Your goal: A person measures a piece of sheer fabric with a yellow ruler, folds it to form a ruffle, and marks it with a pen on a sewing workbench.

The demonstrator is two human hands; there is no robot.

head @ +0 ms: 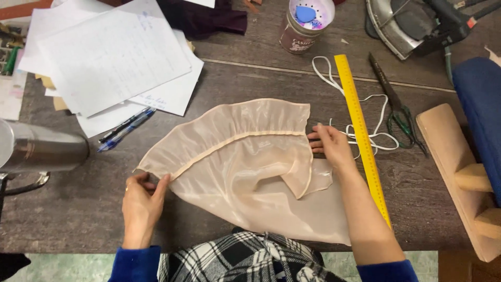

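A sheer peach fabric piece (245, 162) with a gathered ruffle and a stitched seam lies spread on the dark wooden table (78, 209). My left hand (141, 201) pinches the fabric's left corner at the end of the seam. Over on the other side, my right hand (329, 146) presses on the right end of the seam with fingers stretched flat. The lower part of the fabric drapes toward the table's near edge, above my plaid garment (245, 258).
A yellow ruler (362, 136) lies just right of my right hand, over a white cord (334, 78). Scissors (396, 107), an iron (412, 23), a wooden pressing block (459, 167), a cup (308, 23), papers (109, 57), pens (125, 128) and a metal cylinder (42, 149) surround the fabric.
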